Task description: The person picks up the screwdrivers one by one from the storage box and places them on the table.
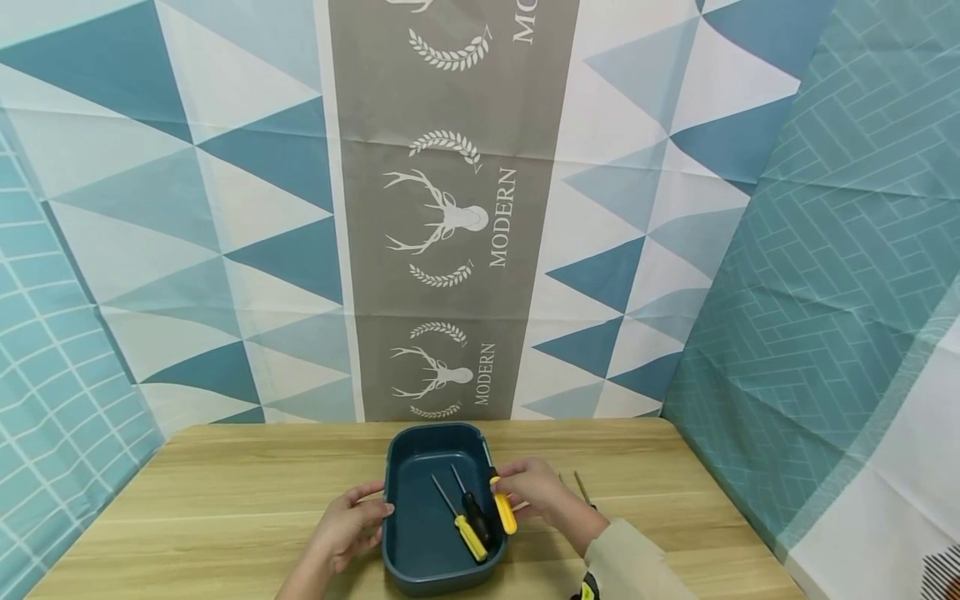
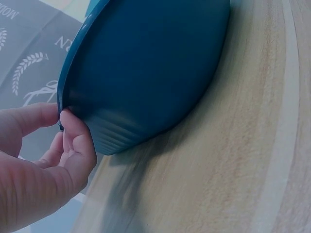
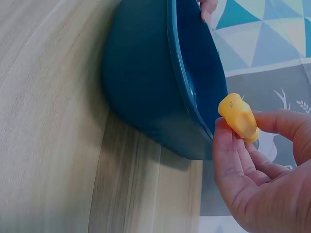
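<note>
A dark blue rectangular bin [image 1: 416,517] lies on the table. Pinched at its left rim between thumb and fingers is the bin's edge, held by my left hand [image 1: 348,525]; the left wrist view shows the same grip [image 2: 73,145]. My right hand [image 1: 534,487] holds a screwdriver [image 1: 504,510] by its yellow handle over the right rim, shaft pointing away from me. That handle [image 3: 238,115] sits between thumb and fingers in the right wrist view. Inside the bin lie a yellow-handled screwdriver [image 1: 470,535] and a black-handled screwdriver [image 1: 476,515], side by side.
Beyond my right forearm, thin metal shafts [image 1: 581,487] poke out, their handles mostly hidden. A black and yellow object [image 1: 589,587] shows partly under the right sleeve. The wooden table [image 1: 262,475] meets a patterned cloth backdrop [image 1: 442,283] behind the bin.
</note>
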The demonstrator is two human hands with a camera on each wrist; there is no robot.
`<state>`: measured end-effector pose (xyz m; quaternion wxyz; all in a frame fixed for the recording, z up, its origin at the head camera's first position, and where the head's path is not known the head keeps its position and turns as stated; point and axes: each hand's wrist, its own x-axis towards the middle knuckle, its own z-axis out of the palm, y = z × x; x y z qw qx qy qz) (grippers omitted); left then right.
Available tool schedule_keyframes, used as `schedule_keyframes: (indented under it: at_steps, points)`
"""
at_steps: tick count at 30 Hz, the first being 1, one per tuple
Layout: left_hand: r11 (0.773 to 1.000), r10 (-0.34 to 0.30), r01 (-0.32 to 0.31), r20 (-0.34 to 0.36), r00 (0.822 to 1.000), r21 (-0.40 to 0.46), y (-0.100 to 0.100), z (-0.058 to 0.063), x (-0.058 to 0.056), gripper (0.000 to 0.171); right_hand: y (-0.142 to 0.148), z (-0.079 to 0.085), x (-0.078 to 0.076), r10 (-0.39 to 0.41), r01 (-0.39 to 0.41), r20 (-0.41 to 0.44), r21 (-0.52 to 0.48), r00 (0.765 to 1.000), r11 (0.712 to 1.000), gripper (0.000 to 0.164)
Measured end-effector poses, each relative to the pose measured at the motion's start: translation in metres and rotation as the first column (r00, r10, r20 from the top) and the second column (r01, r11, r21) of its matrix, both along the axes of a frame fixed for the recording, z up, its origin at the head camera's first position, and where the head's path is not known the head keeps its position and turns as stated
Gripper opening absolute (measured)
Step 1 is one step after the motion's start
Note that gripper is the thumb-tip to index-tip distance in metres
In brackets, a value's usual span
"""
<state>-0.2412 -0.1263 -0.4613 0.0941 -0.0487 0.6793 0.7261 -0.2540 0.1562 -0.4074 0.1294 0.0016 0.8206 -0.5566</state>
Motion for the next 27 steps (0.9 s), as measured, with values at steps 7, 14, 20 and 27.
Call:
schedule_keyframes:
  at_steps: [7,14,20,27]
  points:
    - [1.000,-0.015,0.015,0.000,1.000,0.001,-0.001,-0.001,0.000,0.063,0.008,0.003,0.002,-0.010,0.010,-0.018,0.001,1.000,1.000,0.039]
    - [1.000,-0.013,0.013,-0.007,1.000,0.003,-0.001,0.000,0.000,0.062,0.017,0.003,0.004,-0.007,0.007,-0.030,-0.013,1.000,1.000,0.039]
    - [1.000,-0.019,0.019,0.005,1.000,0.003,-0.002,0.000,0.001,0.063,0.027,0.002,0.003,-0.008,0.008,-0.025,0.007,1.000,1.000,0.040]
    - [1.000,-0.018,0.018,0.015,1.000,0.010,-0.002,0.000,-0.001,0.063,0.039,0.002,0.003,-0.031,0.031,-0.016,0.032,0.999,0.999,0.040]
